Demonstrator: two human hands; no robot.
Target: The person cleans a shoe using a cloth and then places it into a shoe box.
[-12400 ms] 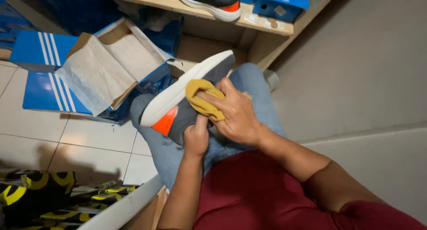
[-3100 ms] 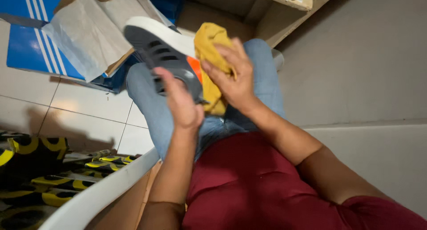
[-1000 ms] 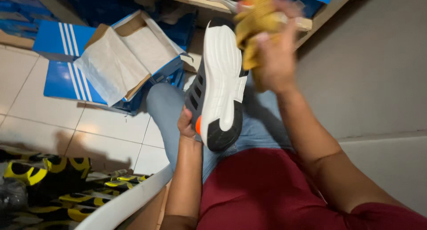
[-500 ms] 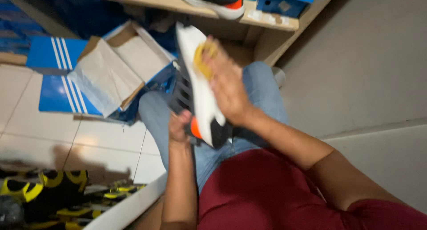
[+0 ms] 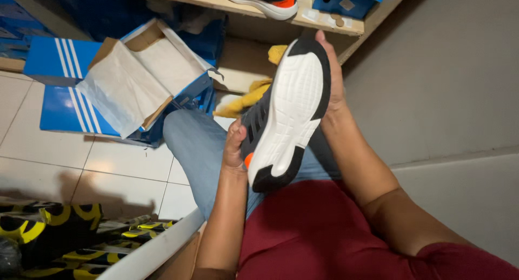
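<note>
Gripping a grey running shoe [image 5: 286, 117] sole-up, left hand [image 5: 233, 147] clasps its heel side, right hand [image 5: 334, 80] its toe; yellow cloth [image 5: 254, 93] lies behind the shoe.

Even, soft indoor light falls from above, bright on the white sole [image 5: 286, 112] and pale wall [image 5: 432, 85], casting a dull shadow on the floor tiles [image 5: 81, 182], dim under the shelf [image 5: 254, 4], sharp with slight edge softness
</note>
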